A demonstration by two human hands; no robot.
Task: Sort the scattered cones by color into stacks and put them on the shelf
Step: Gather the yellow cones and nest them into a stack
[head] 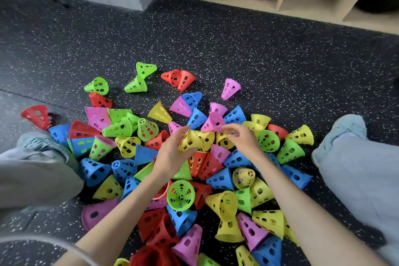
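Over the middle of the pile, left hand grips a yellow cone, prob the start of a yellow stack. Right hand hovers w/ fingers loosely curled, holding nothing, near a pink cone. Shelf sits well apart, so sorting comes first imo.

At 12 o'clock, the shelf and its balls are cropped by the top edge. At 6 o'clock, bottom-edge cones are blurred and cropped.
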